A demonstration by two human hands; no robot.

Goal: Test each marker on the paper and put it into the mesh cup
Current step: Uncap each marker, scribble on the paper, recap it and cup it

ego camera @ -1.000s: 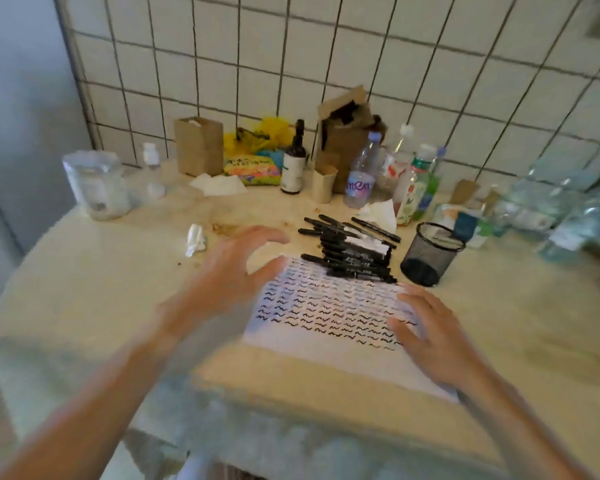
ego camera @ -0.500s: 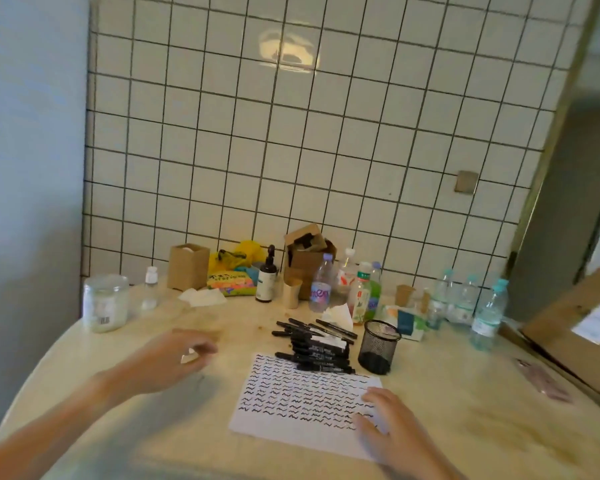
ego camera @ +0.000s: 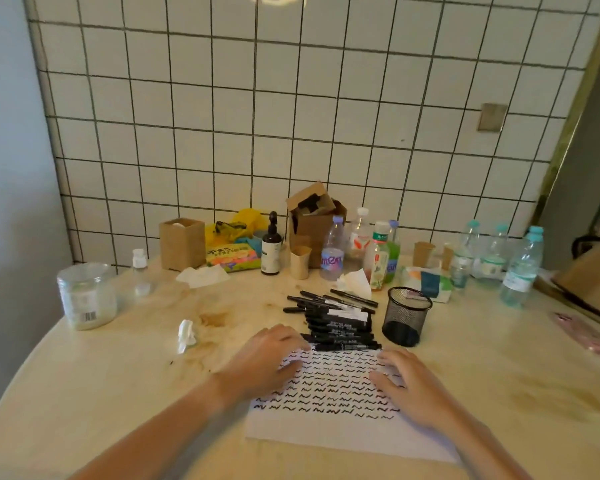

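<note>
Both hands are resting on the paper [ego camera: 329, 393], holding nothing: the left hand [ego camera: 264, 362] is lying flat at its 10 o'clock corner, fingers [ego camera: 297, 341] nearly straight and touching the nearest of the markers [ego camera: 340, 327], the right hand [ego camera: 406, 382] spreading relaxed at 3 o'clock. The markers are lying piled at the paper's 12 o'clock, the mesh cup [ego camera: 406, 315] standing empty at 1 o'clock. A careless nudge could be scattering the pile across the worktop [ego camera: 118, 375], or tipping the light cup.
</note>
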